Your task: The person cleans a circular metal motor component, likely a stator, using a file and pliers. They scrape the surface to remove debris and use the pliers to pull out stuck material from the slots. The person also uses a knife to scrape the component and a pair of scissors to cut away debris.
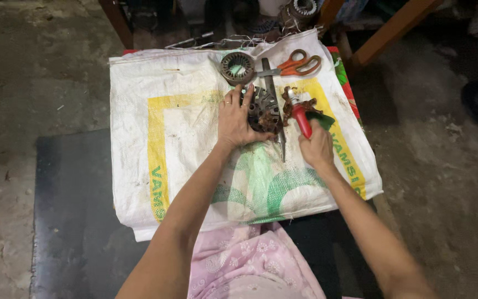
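My left hand [235, 119] presses down on a round metal motor core [265, 111] with slots around its rim, lying on a white woven sack [156, 144]. My right hand [317, 148] is closed around a red-handled tool [302, 120] whose tip reaches the core's right side. A tangle of brown copper wire [294, 102] hangs from the core near the tool. A long flat metal blade [276, 105] lies across the core, pointing toward me.
A second ring-shaped metal core [237, 68] and orange-handled scissors [297, 63] lie at the sack's far edge. A green scrap [321, 119] sits beside the tool. The sack covers a low dark table [67, 221]; wooden legs [388, 30] stand beyond.
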